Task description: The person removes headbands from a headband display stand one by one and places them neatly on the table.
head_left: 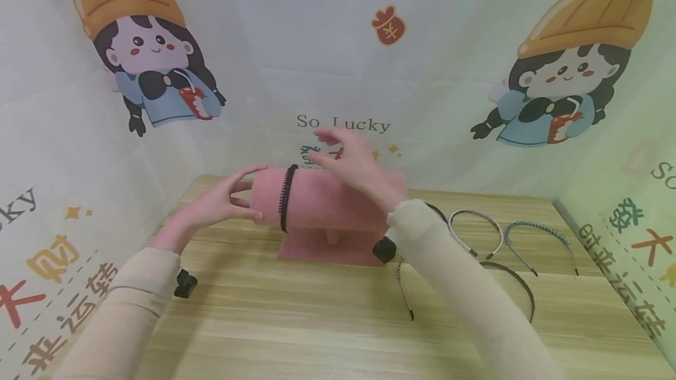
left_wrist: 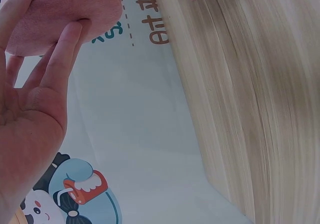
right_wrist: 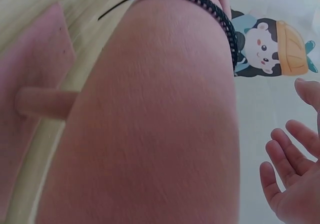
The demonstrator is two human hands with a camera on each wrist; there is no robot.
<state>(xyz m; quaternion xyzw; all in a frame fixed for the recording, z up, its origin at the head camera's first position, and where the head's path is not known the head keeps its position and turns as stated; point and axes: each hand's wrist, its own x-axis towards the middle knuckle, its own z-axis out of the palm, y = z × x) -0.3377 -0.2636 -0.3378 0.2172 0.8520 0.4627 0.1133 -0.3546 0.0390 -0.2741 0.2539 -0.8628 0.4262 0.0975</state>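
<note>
A pink padded headband stand [head_left: 338, 198], a sideways cylinder on a post and flat base, stands at the table's back. Around its left part sits a black toothed headband [head_left: 286, 198], whose ends hang down the front in the head view. My left hand [head_left: 227, 199] grips the stand's left end, thumb low at the front and a finger along the top. In the left wrist view, its fingertips press against the pink end face [left_wrist: 75, 8]. Above the cylinder, my right hand [head_left: 352, 158] is raised with loosely bent fingers and nothing in them; the right wrist view shows those fingers [right_wrist: 285, 159] apart from the cloth.
Right of the stand, several headbands lie on the wooden table [head_left: 274, 321]: a white one [head_left: 477, 211], a blue one [head_left: 533, 224], a dark one [head_left: 520, 280] and a thin beaded one [head_left: 404, 295]. My right sleeve [head_left: 449, 263] passes over some. A printed cloth backdrop [head_left: 264, 51] surrounds the table.
</note>
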